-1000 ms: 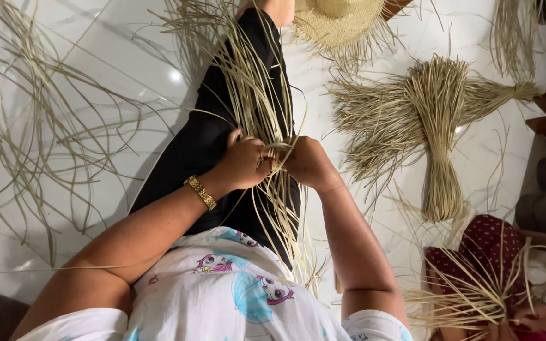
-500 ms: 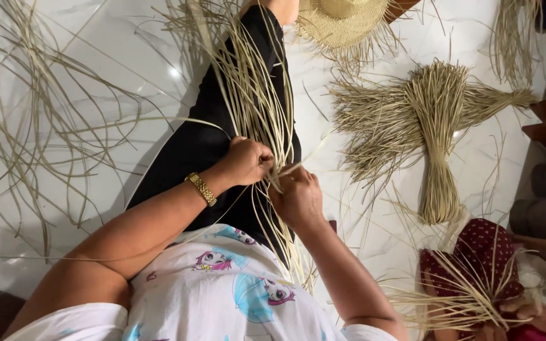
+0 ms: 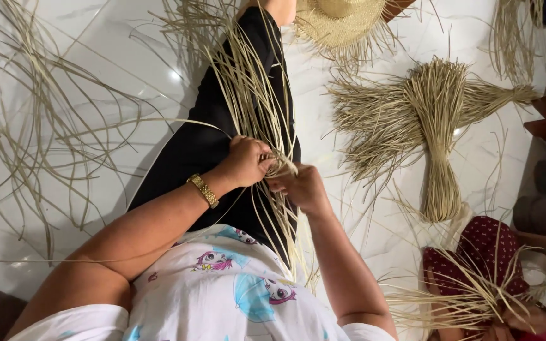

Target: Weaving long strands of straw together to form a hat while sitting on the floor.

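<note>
On the black-clad leg (image 3: 210,139) stretched out over the pale glossy floor (image 3: 96,57), a loose sheaf of dried straw strands (image 3: 254,82) lies lengthwise, and both hands meet at its near end. The left hand (image 3: 246,162), a gold bracelet (image 3: 203,191) at its wrist, is clenched around the point where the strands cross, thumb and fingers pinching a small worked knot of fibre (image 3: 280,165); the right hand (image 3: 303,187) sits just beside it, fingers curled tight on a few strands drawn toward the body. This looks like the plaiting step itself, with one hand pinning the finished crossing and the other pulling a strand taut; by my reading, carrying it on calls for keeping that pinch firm while a fresh strand is laid over, since slack would let the weave open. The straw is thin, flat, pale tan and stiff enough to fan out at the far end near the knee, while several long strands trail down past the patterned white shirt (image 3: 222,290). More loose straw (image 3: 26,126) is scattered on the floor to the left, a tied bundle (image 3: 437,126) lies well apart to the right, a woven hat (image 3: 342,19) sits at the top, and another person's hands (image 3: 519,319) work straw at the lower right corner.
</note>
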